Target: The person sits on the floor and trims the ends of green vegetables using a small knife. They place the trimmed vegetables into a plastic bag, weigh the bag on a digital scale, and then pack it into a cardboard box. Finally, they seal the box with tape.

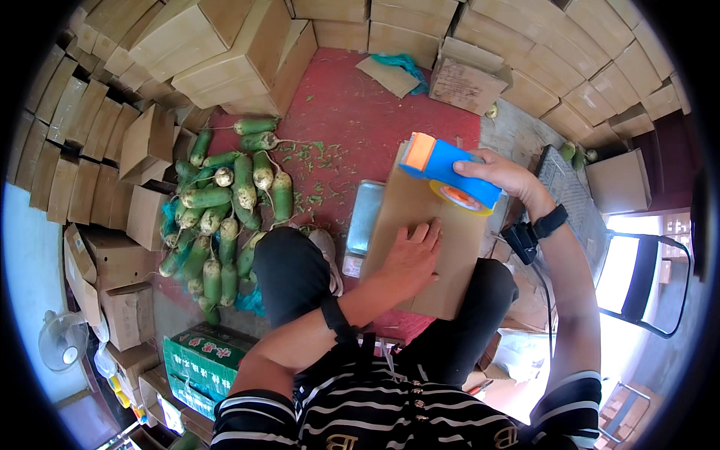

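My right hand (495, 171) grips a blue packing-tape dispenser (444, 163) by its body. An orange guard (420, 152) covers its front end, and a tape roll (458, 197) with a yellow rim shows on its underside. The dispenser is over the far right part of a brown cardboard box (416, 292), which rests between my knees. Flat on the upper face of this box lies my left hand (408, 256), fingers slightly spread, holding nothing. Whether tape runs from the dispenser to the cardboard cannot be made out.
Green radishes (211, 219) are heaped on the red floor (343, 124) at left. A metal-topped scale (365, 216) stands beside the box. Stacked cartons (523, 50) line the walls. An open carton (469, 76) is at the back; a green printed box (205, 360) sits lower left.
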`<state>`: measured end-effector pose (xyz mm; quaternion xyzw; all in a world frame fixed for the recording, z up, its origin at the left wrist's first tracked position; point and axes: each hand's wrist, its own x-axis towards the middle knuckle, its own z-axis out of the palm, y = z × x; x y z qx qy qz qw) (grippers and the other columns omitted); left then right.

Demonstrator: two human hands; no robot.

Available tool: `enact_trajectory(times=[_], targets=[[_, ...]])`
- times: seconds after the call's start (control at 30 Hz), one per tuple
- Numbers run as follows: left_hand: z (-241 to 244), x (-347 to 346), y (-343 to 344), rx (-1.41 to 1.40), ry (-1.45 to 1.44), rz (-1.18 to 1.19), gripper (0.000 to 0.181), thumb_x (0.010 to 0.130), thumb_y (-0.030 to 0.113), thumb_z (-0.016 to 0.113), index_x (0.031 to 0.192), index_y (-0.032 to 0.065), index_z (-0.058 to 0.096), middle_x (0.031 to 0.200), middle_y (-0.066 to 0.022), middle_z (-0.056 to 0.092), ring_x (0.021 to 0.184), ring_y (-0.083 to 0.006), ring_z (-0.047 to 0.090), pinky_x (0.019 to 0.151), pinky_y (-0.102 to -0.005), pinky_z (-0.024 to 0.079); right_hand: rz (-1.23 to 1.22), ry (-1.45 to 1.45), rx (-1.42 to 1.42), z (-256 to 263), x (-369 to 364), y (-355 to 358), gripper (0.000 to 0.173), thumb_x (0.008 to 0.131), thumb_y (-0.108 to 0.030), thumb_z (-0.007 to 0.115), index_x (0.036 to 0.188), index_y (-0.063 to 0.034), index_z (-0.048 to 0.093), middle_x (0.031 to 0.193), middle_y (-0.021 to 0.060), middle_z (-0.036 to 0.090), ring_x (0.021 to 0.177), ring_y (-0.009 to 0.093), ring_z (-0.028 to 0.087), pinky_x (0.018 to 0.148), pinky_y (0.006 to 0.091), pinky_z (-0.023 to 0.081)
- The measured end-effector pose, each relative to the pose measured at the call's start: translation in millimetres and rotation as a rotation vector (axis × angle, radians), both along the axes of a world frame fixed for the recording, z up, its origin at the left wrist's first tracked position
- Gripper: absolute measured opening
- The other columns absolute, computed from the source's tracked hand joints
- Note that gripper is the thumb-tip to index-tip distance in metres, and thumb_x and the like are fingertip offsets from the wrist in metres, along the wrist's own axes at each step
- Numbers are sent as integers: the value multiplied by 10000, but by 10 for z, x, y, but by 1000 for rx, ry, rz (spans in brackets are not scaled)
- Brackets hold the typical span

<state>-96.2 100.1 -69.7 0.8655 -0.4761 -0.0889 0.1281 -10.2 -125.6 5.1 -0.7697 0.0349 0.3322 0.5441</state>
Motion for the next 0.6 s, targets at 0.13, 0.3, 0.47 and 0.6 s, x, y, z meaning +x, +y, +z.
enact_trajectory(times=[0.13,0.3,0.47,0.6], targets=[[-17,-12,6,-16,-12,15,733,673,390,725,1237,-12,483,1362,-142,382,1145,-238,393,877,-413,358,22,44,27,-59,29,-53,632,825,-483,622,1180,32,536,1042,86,619,886,120,587,784,248,484],[-21,-7,26,-36,-16,16,733,677,399,721,1236,-12,484,1368,-142,375,1149,-239,388,885,-410,347,16,46,-25,-90,22,-76,665,823,-496,617,1199,43,520,1064,100,613,907,131,584,805,256,482],[-14,-4,23,-25,13,8,737,684,394,718,1245,-15,472,1369,-146,370,1167,-246,377,908,-418,336,14,35,-15,-73,17,-62,674,819,-500,620,1202,44,519,1064,106,614,913,136,584,811,258,477],[-20,-9,21,-33,29,6,751,679,391,722,1252,-20,463,1370,-149,369,1176,-248,373,917,-424,330,4,24,-30,-24,4,-32,678,813,-495,631,1207,45,517,1072,108,613,923,140,581,819,261,470]])
